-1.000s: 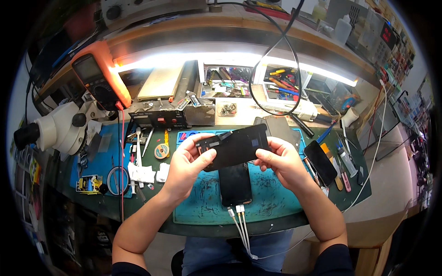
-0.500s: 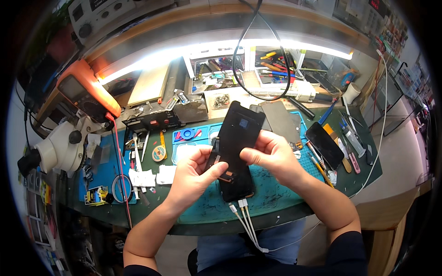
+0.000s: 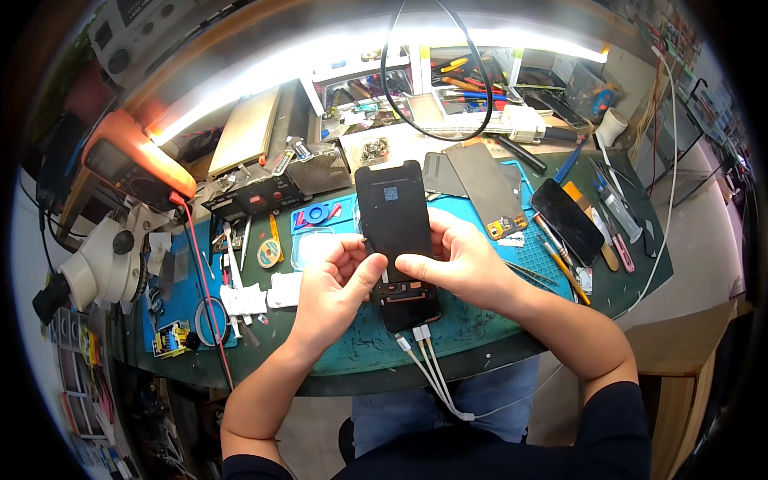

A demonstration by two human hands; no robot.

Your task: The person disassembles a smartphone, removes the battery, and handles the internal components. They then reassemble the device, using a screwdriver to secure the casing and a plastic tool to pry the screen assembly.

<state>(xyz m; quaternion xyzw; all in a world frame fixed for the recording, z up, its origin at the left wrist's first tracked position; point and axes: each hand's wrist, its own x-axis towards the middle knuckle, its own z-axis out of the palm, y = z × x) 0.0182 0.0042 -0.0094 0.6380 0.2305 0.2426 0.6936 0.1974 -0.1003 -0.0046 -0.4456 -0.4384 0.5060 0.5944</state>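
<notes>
A black phone screen panel (image 3: 392,208), its back side up, stands nearly upright in front of me. Copper-coloured flex cable (image 3: 404,296) shows near its lower end. My right hand (image 3: 456,260) grips the panel's right edge, thumb across its back. At the opposite edge, my left hand (image 3: 342,276) is closed with thumb and curled fingers on the panel's side; its exact hold is partly hidden. Beneath the panel lies a dark phone (image 3: 416,318), largely covered. White cable plugs (image 3: 422,333) are at its near end.
Right of my hands lie a black phone (image 3: 566,222), a grey panel (image 3: 486,184), tweezers (image 3: 530,274) and a syringe (image 3: 620,212). On the left are an orange multimeter (image 3: 136,164), a white microscope (image 3: 88,260) and a tape roll (image 3: 270,254). A black cable loop (image 3: 488,104) hangs ahead.
The screen panel has turned from leaning right to nearly straight, and its flex cable end now shows more fully. Both hands stay at its sides. The whole view has shifted slightly.
</notes>
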